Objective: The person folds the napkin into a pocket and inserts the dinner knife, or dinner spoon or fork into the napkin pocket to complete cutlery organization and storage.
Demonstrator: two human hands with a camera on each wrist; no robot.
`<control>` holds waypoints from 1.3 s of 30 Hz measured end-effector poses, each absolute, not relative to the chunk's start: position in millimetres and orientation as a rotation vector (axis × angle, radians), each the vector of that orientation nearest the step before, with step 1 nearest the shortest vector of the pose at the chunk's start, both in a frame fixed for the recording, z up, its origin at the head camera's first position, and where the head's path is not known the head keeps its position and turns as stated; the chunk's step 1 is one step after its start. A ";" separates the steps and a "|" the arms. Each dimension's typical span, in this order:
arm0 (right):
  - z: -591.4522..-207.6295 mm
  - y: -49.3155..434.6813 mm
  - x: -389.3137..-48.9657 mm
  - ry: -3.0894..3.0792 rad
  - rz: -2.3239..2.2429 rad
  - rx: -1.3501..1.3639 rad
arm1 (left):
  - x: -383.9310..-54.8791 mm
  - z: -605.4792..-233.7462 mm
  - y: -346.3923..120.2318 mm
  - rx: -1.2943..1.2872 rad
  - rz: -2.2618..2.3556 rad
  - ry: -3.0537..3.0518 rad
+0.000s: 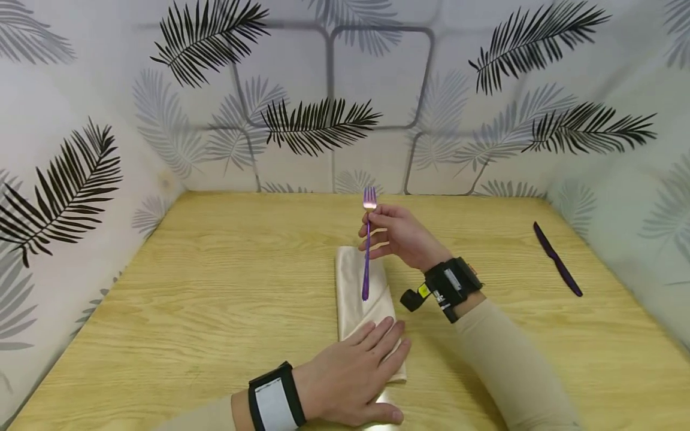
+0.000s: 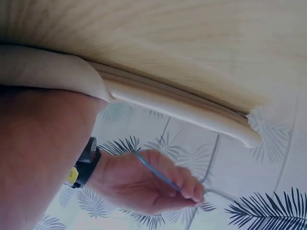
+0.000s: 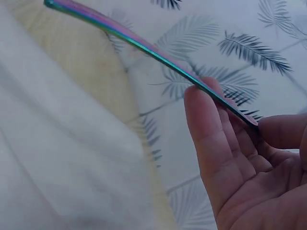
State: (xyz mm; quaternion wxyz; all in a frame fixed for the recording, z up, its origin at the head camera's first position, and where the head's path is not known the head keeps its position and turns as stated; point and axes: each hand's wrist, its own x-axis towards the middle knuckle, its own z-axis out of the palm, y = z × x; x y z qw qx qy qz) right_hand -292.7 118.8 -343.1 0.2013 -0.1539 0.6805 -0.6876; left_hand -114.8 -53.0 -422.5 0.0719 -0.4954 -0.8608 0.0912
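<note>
A metallic purple fork (image 1: 366, 272) is pinched near its neck by my right hand (image 1: 401, 234), tines up and handle hanging down over the napkin. In the right wrist view its handle (image 3: 144, 47) shines green and pink. The cream satin napkin (image 1: 350, 287) lies folded into a long strip on the table, with a diagonal fold across it. My left hand (image 1: 353, 374) rests flat on the napkin's near end, fingers spread, hiding part of it. The left wrist view shows the napkin's layered edge (image 2: 182, 109) side-on.
A dark purple knife (image 1: 556, 258) lies slanted at the right side of the wooden table (image 1: 226, 281). Leaf-patterned cloth walls (image 1: 377, 78) close off the back and sides. Both wrists wear black straps.
</note>
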 end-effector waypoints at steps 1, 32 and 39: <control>-347.9 113.6 -292.8 1.907 -1.893 -0.414 | -115.0 -423.2 -52.5 -1.486 0.272 -2.581; -385.7 96.9 -297.3 1.804 -1.645 -0.267 | -114.2 -423.3 -52.5 -1.446 0.289 -2.548; -382.4 99.1 -294.7 1.829 -1.488 -0.293 | -115.2 -422.5 -51.7 -1.441 0.312 -2.528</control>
